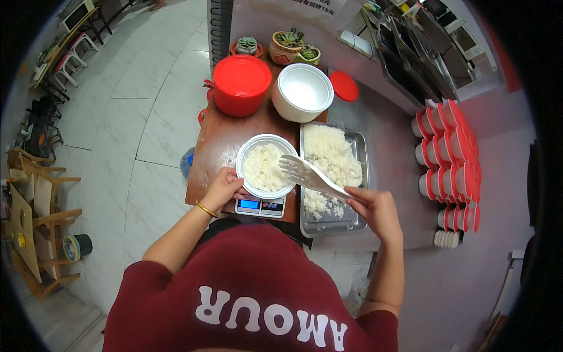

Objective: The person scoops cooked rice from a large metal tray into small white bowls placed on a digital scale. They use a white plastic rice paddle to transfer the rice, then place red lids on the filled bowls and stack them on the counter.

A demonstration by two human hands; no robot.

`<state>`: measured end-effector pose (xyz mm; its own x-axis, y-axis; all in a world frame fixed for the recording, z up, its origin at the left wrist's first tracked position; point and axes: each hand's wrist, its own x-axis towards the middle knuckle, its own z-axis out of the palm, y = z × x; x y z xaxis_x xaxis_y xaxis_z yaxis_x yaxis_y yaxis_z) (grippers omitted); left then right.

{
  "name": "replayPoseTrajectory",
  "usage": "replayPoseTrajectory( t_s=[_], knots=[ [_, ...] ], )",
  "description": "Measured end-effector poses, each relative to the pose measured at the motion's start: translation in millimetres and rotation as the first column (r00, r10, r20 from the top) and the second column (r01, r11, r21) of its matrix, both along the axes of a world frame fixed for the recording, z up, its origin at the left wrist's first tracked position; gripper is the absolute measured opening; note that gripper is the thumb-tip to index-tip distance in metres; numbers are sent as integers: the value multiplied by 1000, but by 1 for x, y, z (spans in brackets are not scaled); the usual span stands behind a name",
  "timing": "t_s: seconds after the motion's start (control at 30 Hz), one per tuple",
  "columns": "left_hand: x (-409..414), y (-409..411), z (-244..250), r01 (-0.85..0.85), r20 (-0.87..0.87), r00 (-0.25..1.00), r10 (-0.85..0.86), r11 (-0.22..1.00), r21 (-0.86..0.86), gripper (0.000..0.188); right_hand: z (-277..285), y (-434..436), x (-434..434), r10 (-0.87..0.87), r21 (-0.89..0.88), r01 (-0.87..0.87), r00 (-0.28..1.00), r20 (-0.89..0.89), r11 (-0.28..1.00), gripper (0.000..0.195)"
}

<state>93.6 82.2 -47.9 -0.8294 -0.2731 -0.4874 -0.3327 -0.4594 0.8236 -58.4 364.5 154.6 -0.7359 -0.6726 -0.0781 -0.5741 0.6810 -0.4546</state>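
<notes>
A white plastic bowl (239, 169) with cooked rice (265, 167) in it stands on a digital kitchen scale (272, 208) with a lit blue display. My left hand (226, 190) holds the bowl's rim at its lower left. In my right hand (374, 210) is the handle of a slotted rice paddle (314, 178), and its head reaches over the bowl's right rim to the rice. Right of the bowl lies a metal tray (334, 226) with a large mass of rice (330, 152), partly under the paddle.
Behind the bowl are a red lidded tub (243, 83), a stack of white bowls (304, 90) and a red lid (344, 86). Potted succulents (286, 46) stand against the wall. Several red-lidded containers (448, 152) are stacked at the far right.
</notes>
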Motion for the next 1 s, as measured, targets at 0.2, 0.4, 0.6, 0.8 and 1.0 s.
replayPoseTrajectory(
  t_s=[0.2,0.4,0.6,0.8,1.0],
  knots=[
    [-1,5,-4,-24,-75,996,41,976,216,19,9,-53,-45,376,232,-363,927,-11,902,21],
    [-2,11,-6,-99,-68,991,119,962,254,17,-28,-66,-75,348,96,-408,861,371,908,25],
    [1,8,-9,-34,-59,997,46,981,192,18,-89,-46,-85,193,-105,-165,735,650,981,22],
    [1,13,-3,-48,-70,996,62,981,188,19,-136,-30,-48,30,-172,163,635,772,971,22],
    [-1,13,8,-16,-15,1000,19,989,150,22,-133,-38,-18,-40,-199,368,550,834,908,25]
  ],
)
